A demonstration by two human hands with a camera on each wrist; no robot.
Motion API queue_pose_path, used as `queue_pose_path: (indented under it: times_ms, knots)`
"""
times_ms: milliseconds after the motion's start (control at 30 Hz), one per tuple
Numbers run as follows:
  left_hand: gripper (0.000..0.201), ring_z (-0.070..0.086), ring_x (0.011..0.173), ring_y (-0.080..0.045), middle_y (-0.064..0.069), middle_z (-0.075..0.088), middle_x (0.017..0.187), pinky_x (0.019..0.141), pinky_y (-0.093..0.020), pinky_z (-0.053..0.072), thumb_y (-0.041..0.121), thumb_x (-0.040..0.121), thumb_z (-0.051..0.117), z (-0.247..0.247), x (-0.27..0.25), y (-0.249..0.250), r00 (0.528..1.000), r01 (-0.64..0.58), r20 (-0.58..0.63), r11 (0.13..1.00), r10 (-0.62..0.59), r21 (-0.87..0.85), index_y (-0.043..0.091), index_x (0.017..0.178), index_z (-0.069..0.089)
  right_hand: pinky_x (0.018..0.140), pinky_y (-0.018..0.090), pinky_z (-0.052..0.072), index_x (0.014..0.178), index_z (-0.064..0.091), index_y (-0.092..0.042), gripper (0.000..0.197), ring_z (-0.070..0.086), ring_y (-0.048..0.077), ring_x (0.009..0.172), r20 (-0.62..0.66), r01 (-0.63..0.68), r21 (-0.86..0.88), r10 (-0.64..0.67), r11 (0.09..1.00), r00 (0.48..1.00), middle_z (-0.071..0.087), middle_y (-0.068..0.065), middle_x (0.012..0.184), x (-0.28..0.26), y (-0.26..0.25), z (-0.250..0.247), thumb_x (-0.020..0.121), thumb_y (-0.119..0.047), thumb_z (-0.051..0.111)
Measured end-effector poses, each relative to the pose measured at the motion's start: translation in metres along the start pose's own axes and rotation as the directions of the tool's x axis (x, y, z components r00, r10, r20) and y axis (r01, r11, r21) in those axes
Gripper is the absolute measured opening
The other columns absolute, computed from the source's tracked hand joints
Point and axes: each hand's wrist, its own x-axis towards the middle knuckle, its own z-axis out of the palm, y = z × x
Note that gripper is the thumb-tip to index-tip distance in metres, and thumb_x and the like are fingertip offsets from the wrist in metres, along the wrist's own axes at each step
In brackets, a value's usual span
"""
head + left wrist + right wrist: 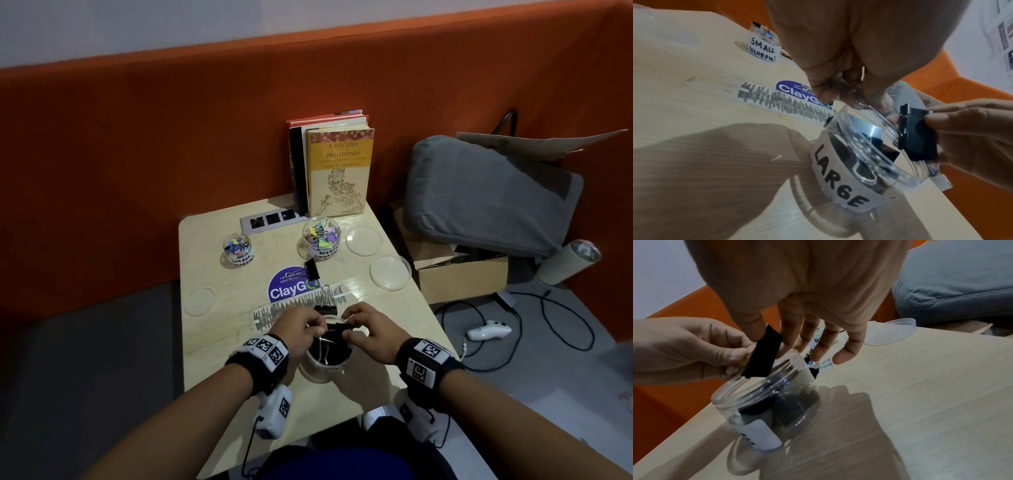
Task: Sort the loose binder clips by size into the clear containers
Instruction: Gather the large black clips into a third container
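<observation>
Three clear round plastic jars stand open on the pale wooden table (212,329). The small jar (237,247) and the medium jar (321,236) hold heaps of colourful clips. The large jar (863,155), with a white paper label, holds black clips with bright wire handles. Just above its rim, the left hand (297,329) pinches a wire handle of a big black clip (917,134), and the right hand (368,332) pinches the clip's smooth folded metal body between thumb and forefinger, its other fingers spread. Two more black clips (312,268) lie loose near the medium jar.
</observation>
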Motion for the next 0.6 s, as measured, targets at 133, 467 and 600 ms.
queue_pose_path:
  times_ms: [133, 467, 600]
  knots:
    - [0.016, 0.059, 0.084, -0.012, 0.006, 0.065, 0.084, 0.076, -0.025, 0.04, 0.015, 0.092, 0.064, 0.001, -0.001, -0.003, 1.0, -0.004, 0.0, 1.0, 0.004, 0.018, 0.024, 0.08, 0.067, 0.084, 0.017, 0.038, 0.105, 0.069, -0.01, 0.022, 0.054, 0.013, 0.103, 0.021, 0.002, -0.035, -0.002, 0.999, 1.0, 0.051, -0.003, 0.119, 0.0, -0.002, -0.001, 0.09, -0.025, 0.064]
    - [0.024, 0.056, 0.109, -0.022, -0.001, 0.067, 0.113, 0.089, -0.028, 0.039, 0.028, 0.098, 0.055, 0.014, 0.001, -0.004, 0.963, -0.211, -0.054, 0.866, 0.263, 0.453, 0.024, 0.116, 0.069, 0.101, 0.037, 0.046, 0.149, 0.027, -0.029, 0.107, 0.047, 0.017, 0.125, 0.088, 0.082, -0.337, -0.055, 0.938, 0.995, 0.032, -0.006, 0.148, -0.002, -0.004, 0.01, 0.061, -0.056, 0.081]
    - [0.027, 0.058, 0.104, -0.025, -0.005, 0.07, 0.11, 0.088, -0.031, 0.04, 0.017, 0.095, 0.057, 0.011, 0.003, -0.007, 0.921, -0.331, -0.061, 0.856, 0.384, 0.398, 0.021, 0.118, 0.071, 0.099, 0.038, 0.047, 0.148, 0.029, -0.03, 0.103, 0.048, 0.019, 0.125, 0.051, 0.078, -0.373, -0.063, 0.925, 0.997, 0.034, -0.008, 0.147, 0.003, -0.001, 0.008, 0.061, -0.055, 0.079]
